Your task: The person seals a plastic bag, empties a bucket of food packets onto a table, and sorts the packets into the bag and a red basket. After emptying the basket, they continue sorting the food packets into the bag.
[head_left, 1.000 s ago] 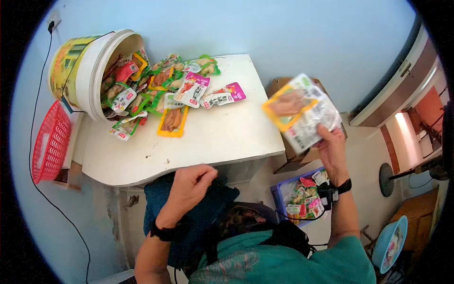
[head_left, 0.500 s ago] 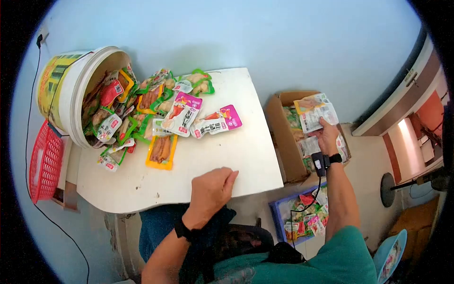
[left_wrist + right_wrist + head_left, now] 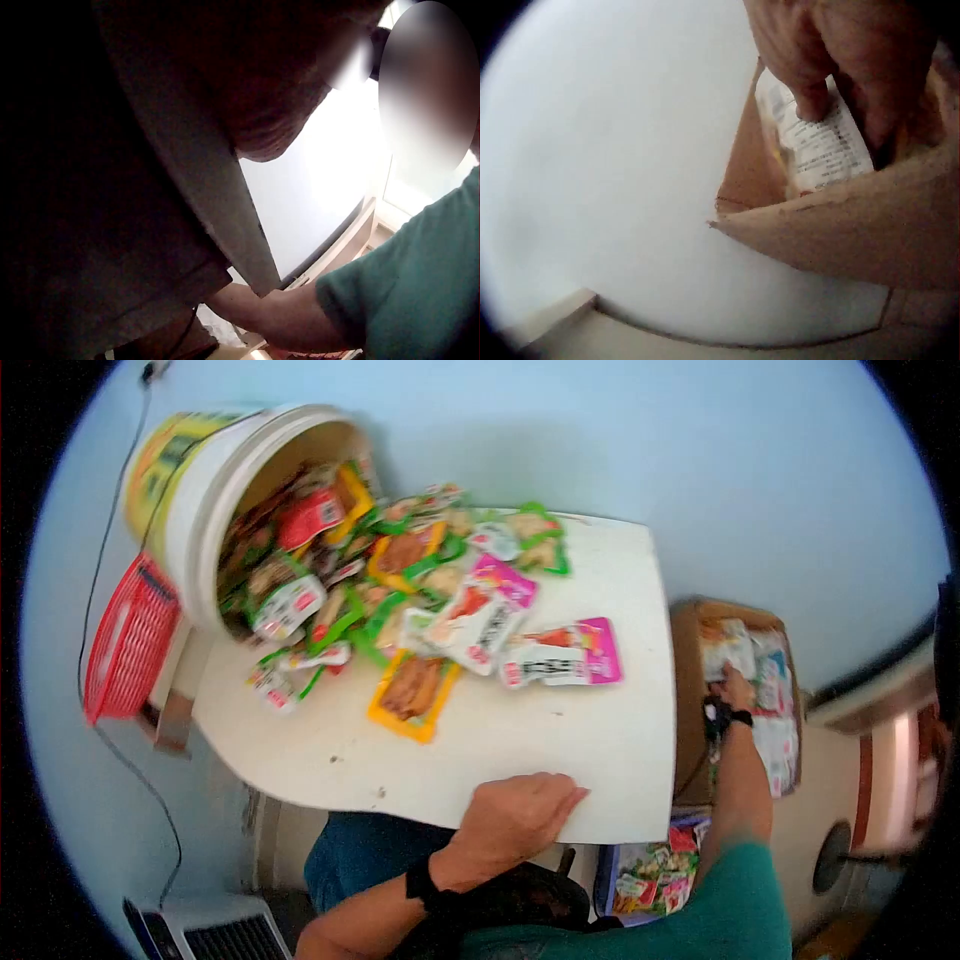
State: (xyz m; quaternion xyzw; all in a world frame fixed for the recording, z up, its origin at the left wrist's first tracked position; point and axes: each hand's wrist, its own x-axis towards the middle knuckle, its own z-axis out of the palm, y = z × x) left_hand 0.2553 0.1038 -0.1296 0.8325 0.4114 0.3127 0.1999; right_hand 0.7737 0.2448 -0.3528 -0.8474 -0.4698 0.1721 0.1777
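Observation:
In the head view my left hand rests at the white table's front edge, fingers loosely curled and holding nothing. The left wrist view shows it dark above the table's edge. Far right, my right hand is down inside a cardboard box of food packets. The right wrist view shows its thumb and fingers at a white printed packet, pinching it inside the box. On the table lie a pink-and-white packet, a yellow-edged packet and several others.
A white bucket lies on its side at the table's left, packets spilling out. Beside it stands a red basket. A purple crate of packets is on the floor below the cardboard box. A stand base is farther right.
My right hand has carried its packets from the air down into the box. My left hand has moved right onto the table's front edge. The head view has shifted.

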